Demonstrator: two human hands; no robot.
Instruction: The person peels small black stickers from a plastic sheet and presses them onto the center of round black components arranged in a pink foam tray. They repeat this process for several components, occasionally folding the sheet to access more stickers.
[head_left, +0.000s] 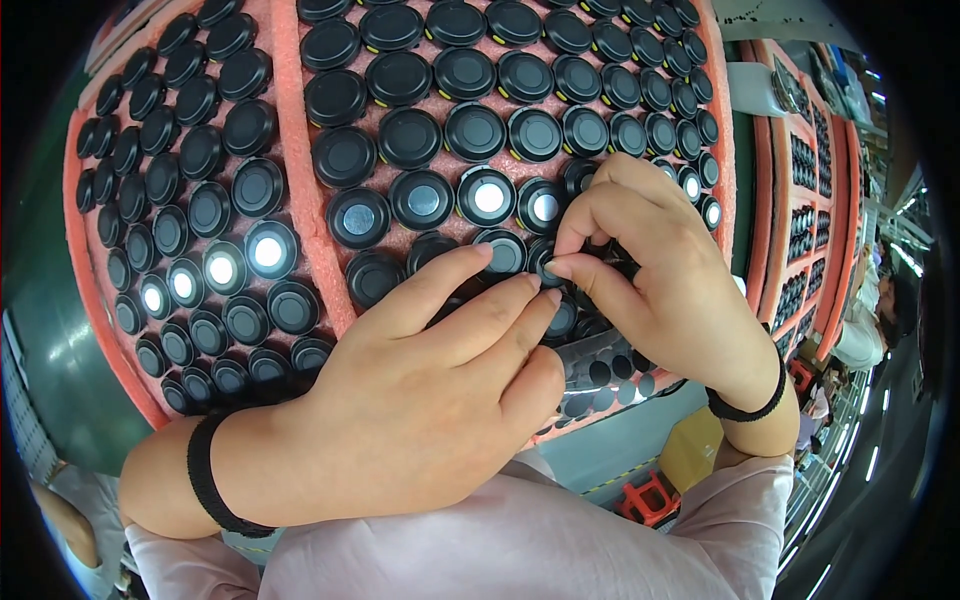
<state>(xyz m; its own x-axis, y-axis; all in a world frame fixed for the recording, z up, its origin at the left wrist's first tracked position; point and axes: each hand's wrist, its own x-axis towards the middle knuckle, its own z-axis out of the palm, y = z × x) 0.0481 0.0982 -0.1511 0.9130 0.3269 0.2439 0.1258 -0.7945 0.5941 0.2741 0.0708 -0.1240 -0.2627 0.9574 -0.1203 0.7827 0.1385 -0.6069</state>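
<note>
My left hand (430,390) reaches over the near part of a pink foam tray (290,110). Its outer fingers stretch across round black parts (476,132), while the bent index finger and hidden thumb close at the edge of a clear sheet of round dark stickers (600,372). At the fingertips, my right hand (655,260) pinches thumb and index finger together over the rim of a black round part (543,262). Whatever lies in that pinch is too small and too covered to make out. Several part tops gleam with reflected light.
A pink foam divider splits the tray into two sections of black parts. More pink trays (800,200) stand at the right, near a white container (755,90). A red stool (650,498) and a cardboard box (692,448) are below. Other people sit at far right.
</note>
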